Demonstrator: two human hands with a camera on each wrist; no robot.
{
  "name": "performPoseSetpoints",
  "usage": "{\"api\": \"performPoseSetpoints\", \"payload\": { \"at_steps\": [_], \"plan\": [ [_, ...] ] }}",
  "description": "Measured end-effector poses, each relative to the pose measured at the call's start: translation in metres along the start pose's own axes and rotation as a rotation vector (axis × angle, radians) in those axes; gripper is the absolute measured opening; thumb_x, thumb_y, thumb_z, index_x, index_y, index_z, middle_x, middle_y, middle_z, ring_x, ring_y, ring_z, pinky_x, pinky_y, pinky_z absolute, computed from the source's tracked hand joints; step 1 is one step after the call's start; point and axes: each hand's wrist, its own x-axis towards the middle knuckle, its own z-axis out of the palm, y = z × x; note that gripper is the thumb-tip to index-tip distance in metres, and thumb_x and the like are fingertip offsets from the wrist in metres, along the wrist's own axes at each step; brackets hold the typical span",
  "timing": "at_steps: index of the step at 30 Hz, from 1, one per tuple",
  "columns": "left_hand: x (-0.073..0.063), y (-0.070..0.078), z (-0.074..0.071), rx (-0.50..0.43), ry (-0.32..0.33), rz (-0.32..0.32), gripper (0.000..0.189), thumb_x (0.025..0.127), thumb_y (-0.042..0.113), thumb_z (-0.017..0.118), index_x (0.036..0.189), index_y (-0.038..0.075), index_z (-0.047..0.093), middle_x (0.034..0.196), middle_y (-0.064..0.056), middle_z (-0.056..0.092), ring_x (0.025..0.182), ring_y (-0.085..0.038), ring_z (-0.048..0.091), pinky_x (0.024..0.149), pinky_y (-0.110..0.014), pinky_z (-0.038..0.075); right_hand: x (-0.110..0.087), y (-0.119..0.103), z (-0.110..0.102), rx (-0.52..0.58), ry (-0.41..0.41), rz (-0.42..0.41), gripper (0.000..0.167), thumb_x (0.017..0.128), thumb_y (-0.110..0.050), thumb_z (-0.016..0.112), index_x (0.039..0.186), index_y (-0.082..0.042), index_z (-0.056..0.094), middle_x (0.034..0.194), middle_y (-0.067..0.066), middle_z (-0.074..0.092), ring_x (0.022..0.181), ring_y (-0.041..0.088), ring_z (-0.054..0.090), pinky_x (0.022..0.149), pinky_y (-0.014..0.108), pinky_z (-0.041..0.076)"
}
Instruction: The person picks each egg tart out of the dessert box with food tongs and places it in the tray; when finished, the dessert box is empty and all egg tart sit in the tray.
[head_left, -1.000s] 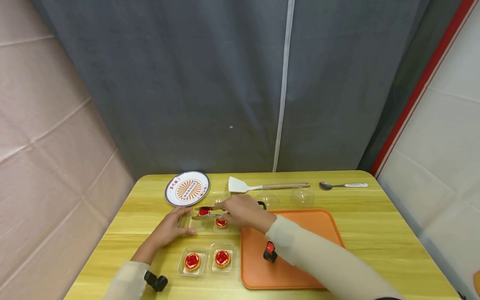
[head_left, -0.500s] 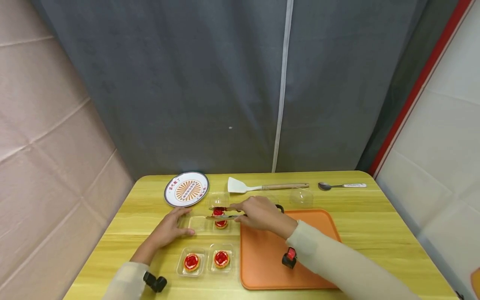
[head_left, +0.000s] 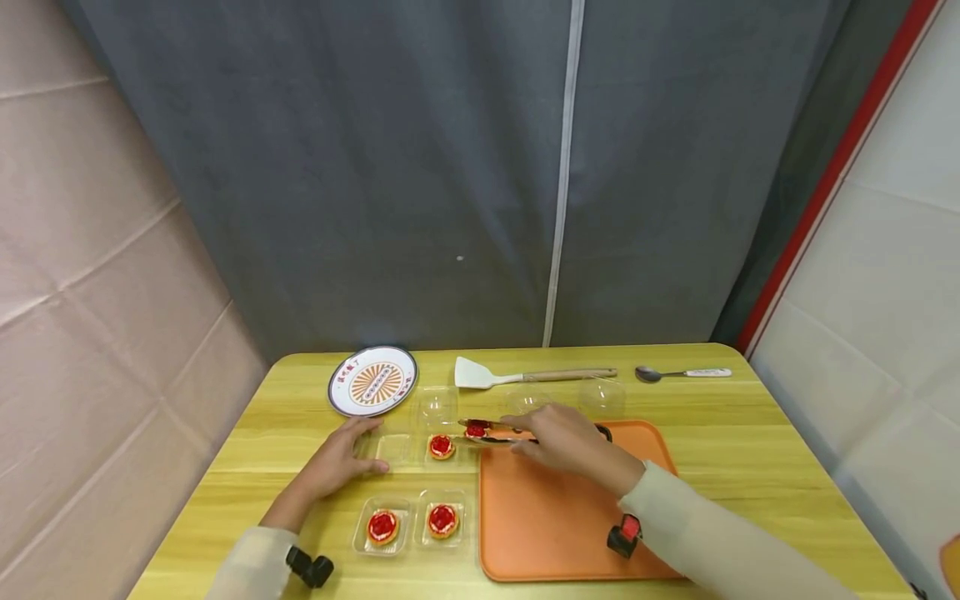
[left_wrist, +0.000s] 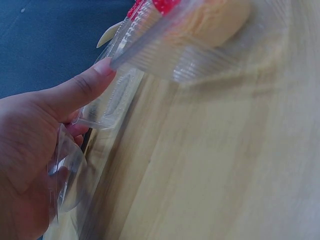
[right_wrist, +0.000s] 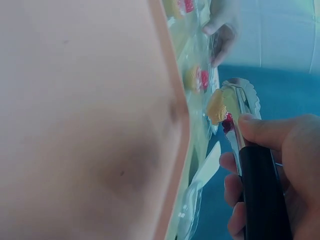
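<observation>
My right hand (head_left: 561, 435) grips tongs (right_wrist: 262, 195) with a black handle. A red-topped tart (head_left: 476, 429) is pinched between the tong ends, over the back left corner of the orange tray (head_left: 577, 517). At the back left, my left hand (head_left: 337, 457) holds a clear plastic box (head_left: 394, 450) that has no tart inside; its thumb is at one side and the fingers at another. To that box's right, another clear box holds a tart (head_left: 442, 447). Nearer the front, two more clear boxes contain tarts, the left tart (head_left: 383, 527) and the right tart (head_left: 442, 521).
A patterned plate (head_left: 372, 381) lies at the back left. Along the back are a white spatula (head_left: 476, 374) with a wooden handle and a spoon (head_left: 648, 374). Clear domed lids, including one lid (head_left: 602, 397), stand behind the tray. A grey curtain (head_left: 375, 208) hangs behind the table.
The tongs and tart have moved right in my right hand, from above the left box, past the neighbouring box, to the tray's corner. My left hand has stayed in place.
</observation>
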Motion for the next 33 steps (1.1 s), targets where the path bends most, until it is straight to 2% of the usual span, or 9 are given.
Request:
{"api": "performPoseSetpoints", "payload": {
  "at_steps": [5,8,12,15,20,22,25,28,33],
  "plan": [
    [-0.001,0.001,0.000,-0.004,-0.003,-0.001,0.084,0.078,0.039,0.090,0.145,0.002,0.055,0.144,-0.015,0.052,0.139,-0.040,0.045,0.118,-0.062,0.033,-0.017,0.012,0.000,0.047,0.002,0.044,0.044,0.097,-0.028,0.074,0.140,-0.019,0.067,0.085,-0.003,0.075,0.044,0.002,0.033,0.046,0.023,0.030],
    [-0.001,0.001,0.000,-0.004,-0.003,0.002,0.084,0.078,0.040,0.090,0.145,0.003,0.055,0.145,-0.015,0.052,0.140,-0.040,0.045,0.118,-0.063,0.032,-0.027,0.018,0.001,0.058,-0.004,0.056,0.046,0.097,-0.028,0.074,0.141,-0.019,0.066,0.064,-0.006,0.062,0.043,0.003,0.023,0.046,0.022,0.024],
    [-0.002,0.001,0.000,0.002,0.000,0.000,0.086,0.078,0.040,0.090,0.146,0.003,0.054,0.147,-0.016,0.051,0.141,-0.041,0.044,0.118,-0.063,0.032,-0.036,0.025,0.006,0.048,-0.013,0.071,0.046,0.097,-0.031,0.073,0.141,-0.020,0.066,0.052,-0.009,0.047,0.044,0.004,0.018,0.046,0.022,0.020],
    [-0.003,0.002,0.000,0.006,0.003,-0.001,0.087,0.078,0.040,0.090,0.147,0.003,0.053,0.147,-0.016,0.051,0.140,-0.041,0.044,0.118,-0.063,0.032,-0.042,0.029,0.011,0.045,-0.016,0.080,0.045,0.098,-0.031,0.073,0.141,-0.021,0.066,0.061,-0.009,0.059,0.044,0.003,0.020,0.046,0.021,0.023],
    [-0.002,0.003,0.001,0.030,0.004,-0.002,0.090,0.078,0.043,0.090,0.149,0.003,0.052,0.145,-0.015,0.052,0.138,-0.039,0.047,0.117,-0.062,0.035,-0.046,0.032,0.017,0.020,-0.005,0.085,0.046,0.097,-0.032,0.073,0.141,-0.022,0.066,0.092,-0.003,0.076,0.045,0.003,0.023,0.046,0.022,0.024],
    [-0.002,0.004,0.001,0.047,0.003,-0.002,0.091,0.077,0.044,0.089,0.150,0.003,0.051,0.144,-0.014,0.052,0.136,-0.038,0.048,0.116,-0.062,0.036,-0.046,0.033,0.018,0.012,-0.005,0.087,0.046,0.097,-0.033,0.073,0.141,-0.022,0.065,0.097,-0.002,0.077,0.045,0.003,0.023,0.047,0.023,0.024],
    [-0.001,0.006,0.000,0.072,-0.002,-0.007,0.094,0.077,0.046,0.089,0.151,0.003,0.050,0.143,-0.013,0.053,0.135,-0.038,0.049,0.115,-0.061,0.037,-0.047,0.032,0.018,0.006,-0.006,0.086,0.047,0.097,-0.033,0.073,0.141,-0.022,0.065,0.087,-0.005,0.074,0.046,0.003,0.022,0.047,0.023,0.023],
    [-0.002,0.008,0.000,0.102,-0.006,-0.010,0.096,0.077,0.046,0.089,0.151,0.001,0.048,0.144,-0.015,0.051,0.135,-0.039,0.049,0.115,-0.062,0.038,-0.048,0.032,0.018,0.001,-0.001,0.067,0.048,0.096,-0.033,0.074,0.142,-0.021,0.065,0.087,-0.004,0.074,0.047,0.003,0.022,0.047,0.023,0.022],
    [-0.002,0.009,-0.001,0.148,-0.012,0.002,0.099,0.076,0.047,0.089,0.152,0.000,0.047,0.146,-0.015,0.051,0.135,-0.039,0.050,0.114,-0.061,0.039,-0.049,0.034,0.020,-0.018,-0.004,0.035,0.051,0.096,-0.034,0.075,0.143,-0.019,0.063,0.112,0.002,0.078,0.049,0.000,0.031,0.048,0.022,0.026]
  ]
}}
